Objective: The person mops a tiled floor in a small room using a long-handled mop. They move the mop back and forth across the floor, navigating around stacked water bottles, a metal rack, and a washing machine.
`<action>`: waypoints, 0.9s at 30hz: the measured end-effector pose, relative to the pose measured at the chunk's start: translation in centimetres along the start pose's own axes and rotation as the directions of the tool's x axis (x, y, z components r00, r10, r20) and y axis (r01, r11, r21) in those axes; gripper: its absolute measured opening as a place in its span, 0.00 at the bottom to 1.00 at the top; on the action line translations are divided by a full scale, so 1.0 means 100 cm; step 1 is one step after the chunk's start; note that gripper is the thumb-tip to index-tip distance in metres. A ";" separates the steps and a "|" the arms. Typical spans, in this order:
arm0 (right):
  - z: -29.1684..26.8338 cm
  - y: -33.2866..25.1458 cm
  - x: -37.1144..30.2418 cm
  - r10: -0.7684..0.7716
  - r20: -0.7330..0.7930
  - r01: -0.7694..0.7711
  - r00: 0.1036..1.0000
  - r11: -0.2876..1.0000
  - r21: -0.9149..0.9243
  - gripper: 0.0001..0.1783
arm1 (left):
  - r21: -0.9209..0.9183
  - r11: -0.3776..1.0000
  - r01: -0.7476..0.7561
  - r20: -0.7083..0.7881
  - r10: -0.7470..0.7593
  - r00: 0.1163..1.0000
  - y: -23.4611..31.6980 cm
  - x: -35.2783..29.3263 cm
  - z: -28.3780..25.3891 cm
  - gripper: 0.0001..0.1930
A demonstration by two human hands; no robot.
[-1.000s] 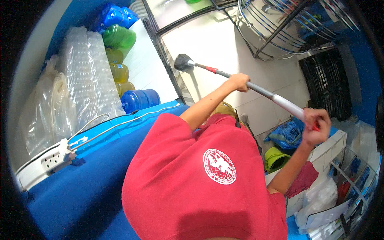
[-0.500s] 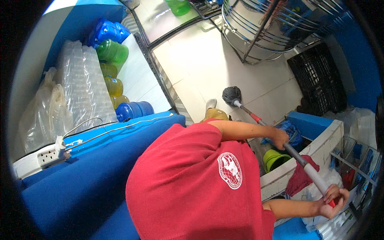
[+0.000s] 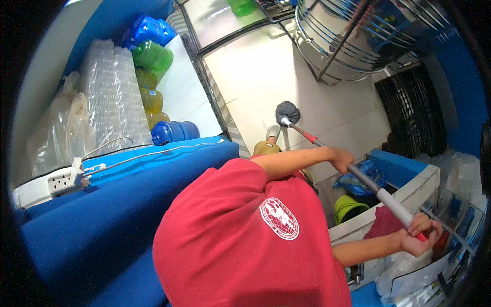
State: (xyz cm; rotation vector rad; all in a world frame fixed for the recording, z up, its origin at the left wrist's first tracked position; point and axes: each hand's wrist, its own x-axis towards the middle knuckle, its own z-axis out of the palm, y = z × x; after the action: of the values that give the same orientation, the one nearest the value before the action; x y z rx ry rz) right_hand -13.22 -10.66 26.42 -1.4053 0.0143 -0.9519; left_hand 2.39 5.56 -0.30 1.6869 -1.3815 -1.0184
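A mop with a grey shaft (image 3: 364, 178) slants across from the lower right to its dark grey head (image 3: 288, 111), which rests on the light tiled floor (image 3: 255, 77). My left hand (image 3: 341, 159) is closed around the shaft partway along, above a red collar. My right hand (image 3: 422, 235) grips the top end of the handle, where a red tip shows between the fingers. Beside the mop head is my shoe (image 3: 273, 133). My red shirt fills the lower middle of the view.
Right of me, a tiled ledge (image 3: 404, 192) borders a space with a lime green bucket (image 3: 349, 209) and blue plastic bag (image 3: 365, 179). A wire rack (image 3: 332, 56) and black crate (image 3: 411, 110) stand farther off. Coloured jugs (image 3: 175, 132) and stacked clear plastic containers (image 3: 113, 97) are left.
The mop head has moved left across the floor, closer to my shoe. Both hands have shifted up and left in view with the handle, still gripping it.
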 end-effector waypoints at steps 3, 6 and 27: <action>0.044 0.035 0.006 0.015 0.009 -0.016 1.000 0.998 0.057 0.16 | -0.027 0.994 0.110 -0.027 -0.110 0.994 -0.026 -0.034 -0.037 0.11; 0.095 0.073 0.004 0.016 0.066 -0.024 0.998 0.992 0.124 0.16 | -0.007 0.985 0.174 -0.176 -0.172 0.969 -0.060 -0.080 -0.065 0.11; 0.280 0.271 -0.120 0.344 0.452 -0.483 0.823 0.842 0.239 0.13 | -0.217 0.646 0.731 -0.757 -0.585 0.292 -0.251 -0.295 -0.099 0.28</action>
State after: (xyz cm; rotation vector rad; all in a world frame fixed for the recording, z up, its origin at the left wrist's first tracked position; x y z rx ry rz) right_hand 8.70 15.54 4.22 -1.1722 -0.1332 -0.2689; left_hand 18.43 39.24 -14.63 2.5061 -0.1013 -0.3636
